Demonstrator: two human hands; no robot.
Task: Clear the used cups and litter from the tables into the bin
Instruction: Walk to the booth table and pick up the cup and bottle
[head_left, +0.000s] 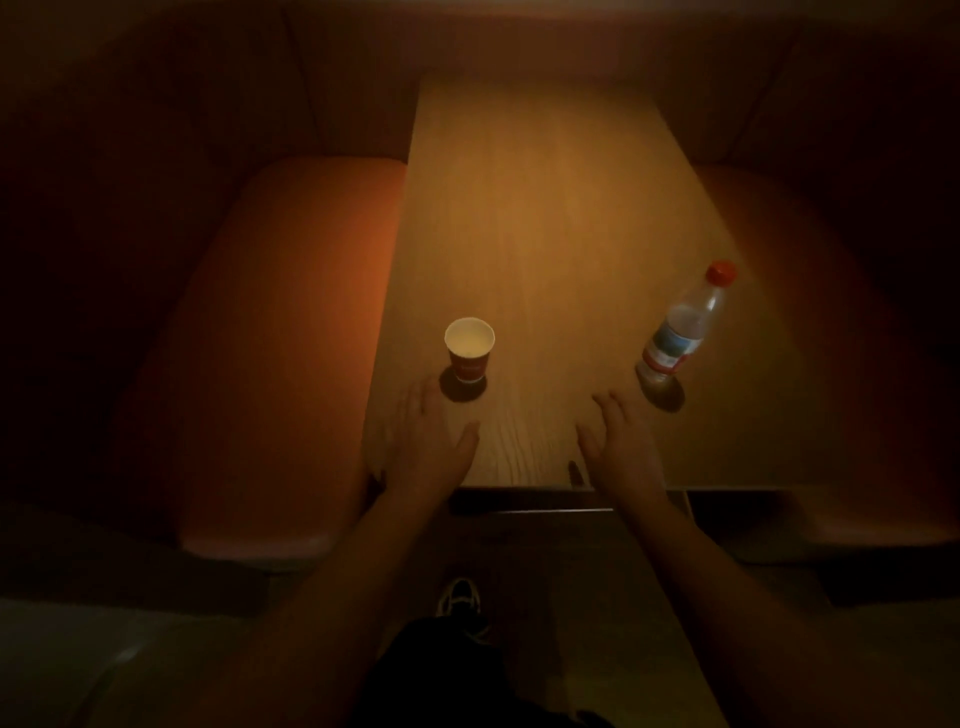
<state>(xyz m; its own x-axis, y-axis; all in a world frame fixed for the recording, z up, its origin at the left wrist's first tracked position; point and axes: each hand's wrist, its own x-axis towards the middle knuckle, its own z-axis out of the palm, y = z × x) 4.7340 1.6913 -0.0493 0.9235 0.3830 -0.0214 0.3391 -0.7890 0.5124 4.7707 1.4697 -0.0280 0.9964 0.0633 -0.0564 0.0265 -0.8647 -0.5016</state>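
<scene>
Dim booth, seen from above. Wooden table (545, 218) running away from the viewer, orange bench seat (270, 322) along its left side, another orange seat (810, 322) on the right, mostly in shadow.

Red paper cup (469, 349) upright near the table's left edge, towards the near end; pale inside, contents not discernible. Clear plastic bottle (683, 327) with red cap and a blue and red label, upright near the right side, well apart from the cup.

Left hand (428, 441) reaching over the near left corner, fingers straight and spread, thumb out, holding nothing; fingertips just short of the cup's base. Right hand (621, 447) over the near edge, fingers loosely extended, holding nothing, near the bottle but apart from it.

Below, dark floor and one dark shoe with white trim (460, 603)
</scene>
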